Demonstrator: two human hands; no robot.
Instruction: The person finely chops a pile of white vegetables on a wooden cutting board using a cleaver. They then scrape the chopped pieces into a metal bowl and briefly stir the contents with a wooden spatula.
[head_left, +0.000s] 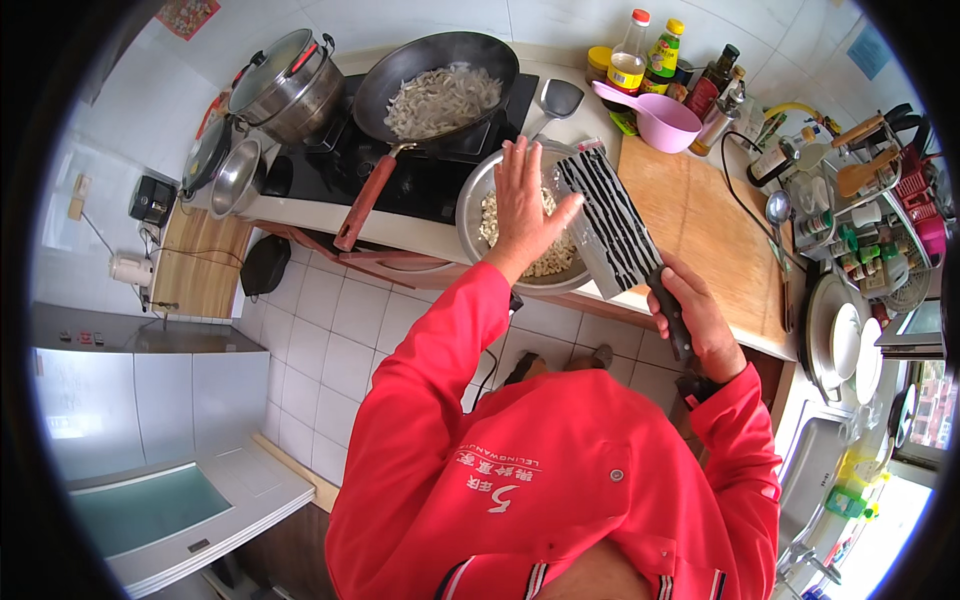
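Observation:
My right hand (694, 304) grips the black handle of a broad kitchen cleaver (611, 221). Dark stripes run along its blade, which tilts up over the right rim of a metal bowl (471, 225). Over that bowl my left hand (523, 202) is spread flat, fingers apart, its thumb close to the blade; whether they touch I cannot tell. Small pale chopped pieces (551, 259) lie in the bowl, partly hidden by my left hand and the blade. To the right is a wooden cutting board (675, 195).
A wok (465, 49) with pale sliced food (446, 97) sits on the black cooktop (330, 187), its red handle (366, 202) jutting past the counter. A steamer pot (292, 97) stands left. Behind the board are a pink ladle (667, 124), a spatula (561, 99) and several bottles (664, 56).

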